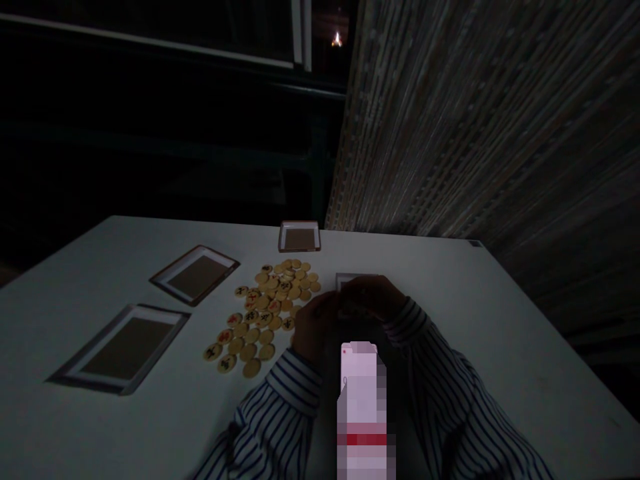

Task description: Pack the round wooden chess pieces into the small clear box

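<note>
Many round wooden Chinese chess pieces (263,313), some with red or black characters facing up, lie in a loose heap on the white table (450,300). Just right of the heap, my left hand (316,321) has its fingers drawn together. My right hand (375,297) curls inward so that its fingertips come close to the left ones. Whatever the fingers hold is lost in the dark. Behind them, a shallow tray (345,276) is partly covered by my right hand. Small round shapes show dimly below the fingers.
Two shallow rimmed trays, a nearer one (123,347) and a farther one (197,272), lie on the left. Another small tray (299,237) stands near the back edge. A lit, pixelated pink-white screen (359,393) is between my forearms. A string curtain (425,120) hangs behind the table.
</note>
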The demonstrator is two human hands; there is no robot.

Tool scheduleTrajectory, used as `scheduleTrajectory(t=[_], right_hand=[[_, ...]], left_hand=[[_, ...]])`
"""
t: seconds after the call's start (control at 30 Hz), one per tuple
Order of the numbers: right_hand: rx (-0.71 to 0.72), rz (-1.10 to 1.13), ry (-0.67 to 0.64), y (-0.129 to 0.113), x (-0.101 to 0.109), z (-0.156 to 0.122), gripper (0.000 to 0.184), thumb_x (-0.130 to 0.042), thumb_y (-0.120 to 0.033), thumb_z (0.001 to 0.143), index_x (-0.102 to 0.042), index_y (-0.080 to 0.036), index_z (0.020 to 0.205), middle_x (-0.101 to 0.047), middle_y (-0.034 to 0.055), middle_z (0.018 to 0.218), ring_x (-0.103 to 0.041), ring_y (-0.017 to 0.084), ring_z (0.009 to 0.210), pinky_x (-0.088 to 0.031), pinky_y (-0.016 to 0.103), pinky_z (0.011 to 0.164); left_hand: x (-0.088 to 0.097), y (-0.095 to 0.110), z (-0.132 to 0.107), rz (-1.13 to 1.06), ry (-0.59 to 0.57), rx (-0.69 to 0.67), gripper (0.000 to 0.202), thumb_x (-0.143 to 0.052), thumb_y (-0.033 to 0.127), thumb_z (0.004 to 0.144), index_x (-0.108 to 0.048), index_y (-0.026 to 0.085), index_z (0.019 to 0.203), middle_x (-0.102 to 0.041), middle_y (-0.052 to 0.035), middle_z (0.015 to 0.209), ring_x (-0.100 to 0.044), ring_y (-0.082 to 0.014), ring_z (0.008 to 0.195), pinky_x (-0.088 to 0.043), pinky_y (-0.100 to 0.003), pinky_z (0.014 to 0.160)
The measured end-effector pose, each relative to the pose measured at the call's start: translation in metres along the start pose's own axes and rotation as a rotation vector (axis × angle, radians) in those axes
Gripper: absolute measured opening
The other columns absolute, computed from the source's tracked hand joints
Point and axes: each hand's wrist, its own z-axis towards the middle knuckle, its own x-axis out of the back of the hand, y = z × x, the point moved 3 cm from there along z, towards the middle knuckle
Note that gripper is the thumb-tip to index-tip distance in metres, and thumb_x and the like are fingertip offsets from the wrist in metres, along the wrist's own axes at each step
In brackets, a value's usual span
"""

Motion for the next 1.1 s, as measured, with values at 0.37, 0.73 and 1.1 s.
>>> scheduleTrajectory(t=[0.37, 0.73, 1.1], right_hand=[[-0.06, -0.148, -0.069, 0.007, -0.004, 0.003, 0.012, -0.056, -0.023, 0.074, -0.067, -0.019, 0.078, -0.069, 0.0022, 0.077, -0.063, 0.014, 0.072, -0.047, 0.024, 0.065], [-0.135, -0.513, -0.23, 0.01, -0.007, 0.005, 0.021, -0.051, -0.035, 0.076, -0.067, -0.024, 0.086, -0.068, 0.0023, 0.084, -0.062, 0.016, 0.077, -0.043, 0.024, 0.065], [-0.199, -0.653, -0.313, -0.001, -0.014, 0.004, 0.028, -0.043, -0.039, 0.079, -0.065, -0.025, 0.089, -0.067, 0.004, 0.092, -0.061, 0.019, 0.084, -0.044, 0.025, 0.066]], left_hand=[[0.001, -0.003, -0.001, 0.048, -0.014, -0.004, 0.024, -0.053, 0.031, 0.072, -0.065, 0.016, 0.086, -0.068, -0.0056, 0.083, -0.062, -0.0177, 0.078, -0.051, -0.03, 0.07], [0.002, -0.004, -0.003, 0.302, -0.004, -0.098, 0.027, -0.047, 0.032, 0.076, -0.063, 0.017, 0.092, -0.065, -0.0061, 0.087, -0.06, -0.017, 0.08, -0.048, -0.03, 0.071], [-0.001, -0.004, -0.008, 0.526, -0.085, -0.223, 0.025, -0.04, 0.027, 0.08, -0.059, 0.017, 0.094, -0.063, -0.0063, 0.09, -0.058, -0.0176, 0.083, -0.047, -0.031, 0.073]])
